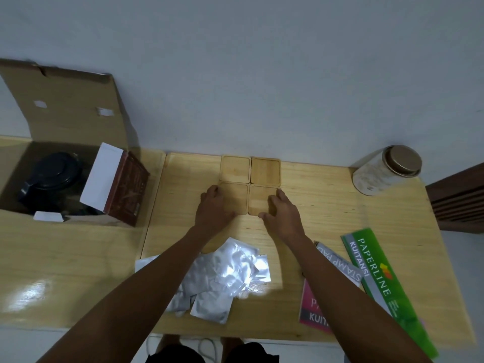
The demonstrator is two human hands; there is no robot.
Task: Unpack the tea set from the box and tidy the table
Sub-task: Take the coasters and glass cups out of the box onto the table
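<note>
Your forearms are reaching out over a heap of silver foil sachets [225, 276] lying on the bench [78, 258] nr its front edge. Your left hand [213, 208] is resting on the front-left wooden coaster [237, 196], fingers curled over its left edge; can't tell if it's truly gripping or just pressing. Your right hand [281, 212] is sitting on the front-right coaster [262, 199], thumb at the front edge, fingers bent over its right side, grip looking loose. Those two are touching the back-left coaster [235, 169] and back-right coaster [265, 171], all 4 making a tight square on the light wooden tray [183, 205], up against the wall.

To your left, the cardboard box [60, 111] is standing open w/ flap up; inside, a dark teapot [53, 176] is lying next to a brown carton [125, 189] w/ its white flap raised. At far right, a glass jar [379, 171] w/ metal lid is sitting by the wall. Nr your right forearm: a green PAPERLINE booklet [379, 279], a grey stamp pad pack [337, 260] and a pink booklet [313, 313].
</note>
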